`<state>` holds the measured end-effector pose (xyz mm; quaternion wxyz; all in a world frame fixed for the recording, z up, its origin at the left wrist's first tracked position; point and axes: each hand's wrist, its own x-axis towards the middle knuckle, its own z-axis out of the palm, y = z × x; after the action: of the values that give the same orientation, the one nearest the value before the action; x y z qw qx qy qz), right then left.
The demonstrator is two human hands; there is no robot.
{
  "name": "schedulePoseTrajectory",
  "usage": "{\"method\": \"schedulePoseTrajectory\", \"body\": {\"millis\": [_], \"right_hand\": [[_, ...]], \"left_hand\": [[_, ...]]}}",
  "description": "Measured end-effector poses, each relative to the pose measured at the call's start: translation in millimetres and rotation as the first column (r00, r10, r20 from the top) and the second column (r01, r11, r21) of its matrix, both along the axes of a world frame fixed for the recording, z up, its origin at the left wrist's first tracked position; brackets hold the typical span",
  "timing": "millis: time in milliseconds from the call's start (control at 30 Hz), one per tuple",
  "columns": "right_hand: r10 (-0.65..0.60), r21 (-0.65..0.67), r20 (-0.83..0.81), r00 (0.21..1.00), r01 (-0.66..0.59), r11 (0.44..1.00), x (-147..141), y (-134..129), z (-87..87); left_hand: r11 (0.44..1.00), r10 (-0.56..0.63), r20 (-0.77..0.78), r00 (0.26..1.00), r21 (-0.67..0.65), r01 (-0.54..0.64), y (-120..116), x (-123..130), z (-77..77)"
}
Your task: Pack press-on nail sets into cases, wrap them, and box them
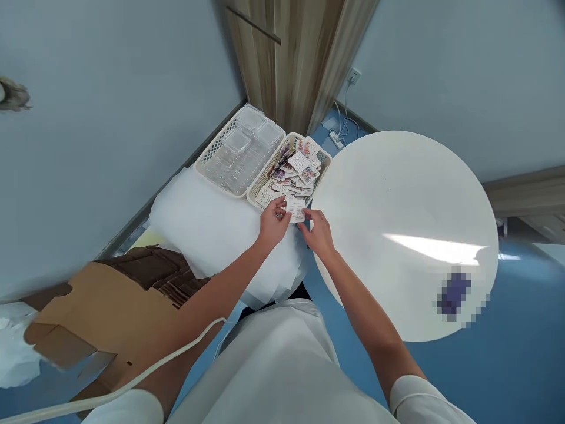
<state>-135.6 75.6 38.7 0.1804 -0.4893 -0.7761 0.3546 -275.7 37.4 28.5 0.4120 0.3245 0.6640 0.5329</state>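
Between my two hands is a white printed card, its text side facing up. My left hand pinches the card at its left edge. On the opposite edge, the fingers of my right hand grip it too. Just beyond the card, a cream plastic basket holds a loose heap of printed cards, some with colourful pictures and some with text. Beside it on the left, a second cream basket contains several clear plastic boxes.
A round white table stands at the right, with a blurred purple item on it. White wrapped bundles lie below the baskets. Opened cardboard is at the lower left. A white cable crosses my left arm.
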Motion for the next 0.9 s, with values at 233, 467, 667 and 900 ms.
{"method": "schedulePoseTrajectory", "body": {"millis": [233, 467, 667, 900], "right_hand": [[-0.058, 0.113, 0.107, 0.993, 0.046, 0.993, 41, -98, 34.4], [0.050, 0.173, 0.162, 0.986, -0.079, 0.982, 67, -143, 64.5], [-0.165, 0.047, -0.134, 0.977, 0.172, 0.984, 105, -167, 68.6], [-0.315, -0.206, -0.541, 0.780, 0.239, 0.949, 146, -187, 70.1]], "left_hand": [[0.991, -0.127, 0.150, 0.980, -0.023, 0.132, -80, 28, 29.3], [0.949, -0.311, 0.126, 0.942, 0.099, 0.300, -123, 70, 44.6], [0.898, -0.437, 0.184, 0.881, 0.039, 0.437, -139, 88, 42.0], [0.765, -0.574, 0.454, 0.682, 0.001, 0.644, -131, 120, 49.8]]}}
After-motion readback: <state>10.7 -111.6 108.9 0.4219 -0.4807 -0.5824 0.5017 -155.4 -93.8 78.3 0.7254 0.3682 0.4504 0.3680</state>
